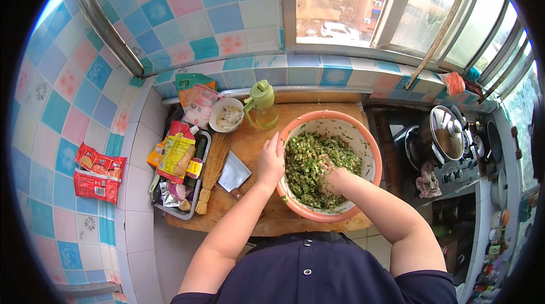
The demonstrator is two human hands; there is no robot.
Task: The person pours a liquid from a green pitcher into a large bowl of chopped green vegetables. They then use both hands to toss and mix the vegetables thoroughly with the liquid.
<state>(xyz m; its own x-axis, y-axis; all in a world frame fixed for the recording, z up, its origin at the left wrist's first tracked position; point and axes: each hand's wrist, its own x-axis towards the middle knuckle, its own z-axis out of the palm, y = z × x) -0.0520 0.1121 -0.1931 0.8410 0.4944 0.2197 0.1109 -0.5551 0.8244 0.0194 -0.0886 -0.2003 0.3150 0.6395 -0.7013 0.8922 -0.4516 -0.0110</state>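
A large bowl (372, 148) with an orange-pink rim and white inside stands on the wooden board (264, 225). Chopped greens mixed with paler bits (309, 162) fill much of it, and scraps cling to its walls. My left hand (271, 162) holds the bowl's left side, fingers together along the rim. Inside the bowl, my right hand (335, 181) is sunk into the greens; its fingers are mostly covered, so their closure cannot be made out. Left of my left hand, a cleaver (233, 172) lies flat beside a straw whisk broom (211, 176).
Behind the board's left part stand a green-topped oil jug (262, 102) and a small white bowl (226, 115). A grey tray (180, 211) of packets and vegetables sits left. Right is a stove (454, 176) with a glass-lidded pot (445, 132) and a cloth (427, 180).
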